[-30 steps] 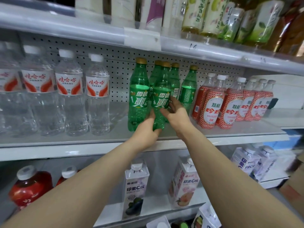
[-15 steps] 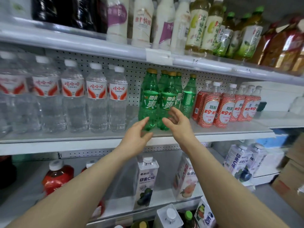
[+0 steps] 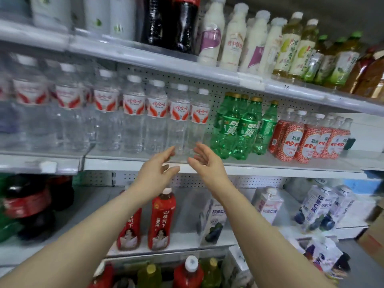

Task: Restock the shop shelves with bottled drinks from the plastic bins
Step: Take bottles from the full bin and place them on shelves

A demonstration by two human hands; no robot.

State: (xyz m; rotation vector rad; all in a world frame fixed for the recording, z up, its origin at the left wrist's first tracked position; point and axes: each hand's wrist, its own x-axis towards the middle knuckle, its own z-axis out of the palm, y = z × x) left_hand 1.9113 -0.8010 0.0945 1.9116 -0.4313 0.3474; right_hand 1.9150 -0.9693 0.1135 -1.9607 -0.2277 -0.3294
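Note:
Several green soda bottles [image 3: 239, 127] with gold caps stand upright on the middle shelf [image 3: 249, 164], between clear water bottles [image 3: 178, 119] and red-patterned bottles [image 3: 305, 140]. My left hand [image 3: 155, 169] and my right hand [image 3: 205, 161] hover side by side in front of the shelf edge, left of the green bottles and below the rightmost water bottles. Both hands have relaxed, slightly bent fingers and hold nothing. They touch no bottle.
The upper shelf [image 3: 145, 57] carries cola, milky white bottles and green tea. Below, red tea bottles [image 3: 160, 219] and white cartons [image 3: 212, 219] stand on the lower shelf. More bottle tops [image 3: 191, 267] show at the bottom edge. A cardboard box [image 3: 372, 231] sits at far right.
Both hands let go of the green bottles and drew back from the shelf, drifting left. The view shifted so the green bottles now sit right of my hands.

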